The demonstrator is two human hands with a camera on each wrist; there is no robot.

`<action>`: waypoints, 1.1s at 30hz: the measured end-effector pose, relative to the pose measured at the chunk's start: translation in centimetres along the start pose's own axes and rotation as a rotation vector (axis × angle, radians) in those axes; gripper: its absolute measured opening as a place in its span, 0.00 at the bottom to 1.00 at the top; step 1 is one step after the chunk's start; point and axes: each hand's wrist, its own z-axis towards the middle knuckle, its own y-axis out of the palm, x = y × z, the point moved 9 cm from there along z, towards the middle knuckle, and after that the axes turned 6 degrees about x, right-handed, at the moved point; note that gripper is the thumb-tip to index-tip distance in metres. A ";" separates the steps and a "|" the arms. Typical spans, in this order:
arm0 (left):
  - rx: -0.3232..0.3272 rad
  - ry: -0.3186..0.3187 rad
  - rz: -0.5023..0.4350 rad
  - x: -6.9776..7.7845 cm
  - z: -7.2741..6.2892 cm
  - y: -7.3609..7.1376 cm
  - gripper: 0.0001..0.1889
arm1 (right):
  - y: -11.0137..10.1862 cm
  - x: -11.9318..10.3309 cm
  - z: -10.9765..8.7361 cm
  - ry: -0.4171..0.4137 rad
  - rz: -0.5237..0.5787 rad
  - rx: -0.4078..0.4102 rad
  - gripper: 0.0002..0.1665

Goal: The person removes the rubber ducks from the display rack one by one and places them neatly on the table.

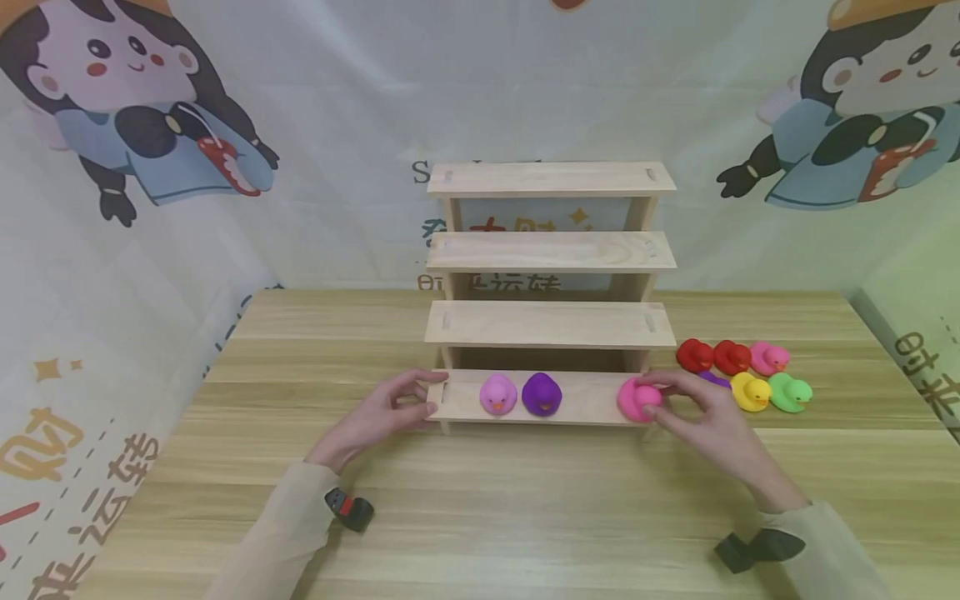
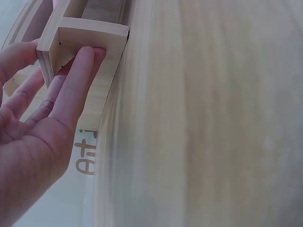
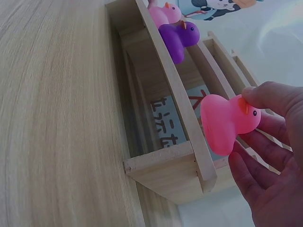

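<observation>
Head: right hand (image 1: 708, 423) pinches pink duck (image 1: 634, 402) (gap leftward); left hand (image 1: 384, 410) grips bottom shelf (image 1: 590, 398) edge.

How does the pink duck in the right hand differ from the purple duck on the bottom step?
The pink duck is bright pink; the purple duck is deep purple. The pink duck is in the right hand's grip, while the purple duck stands untouched. The pink duck is at the bottom step's right end, the purple duck nearer its middle. Both have orange beaks.
</observation>
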 end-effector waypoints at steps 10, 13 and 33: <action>0.011 -0.011 -0.010 0.1 -0.1 0.0 0.24 | -1.1 0.4 -0.4 0.023 -0.048 0.007 0.21; 0.013 -0.005 0.011 0.1 -0.1 -0.1 0.23 | -1.7 0.6 -0.7 0.032 -0.081 0.018 0.22; 0.001 0.002 0.001 0.1 -0.1 0.0 0.24 | -4.1 1.2 -1.9 0.054 -0.125 0.047 0.21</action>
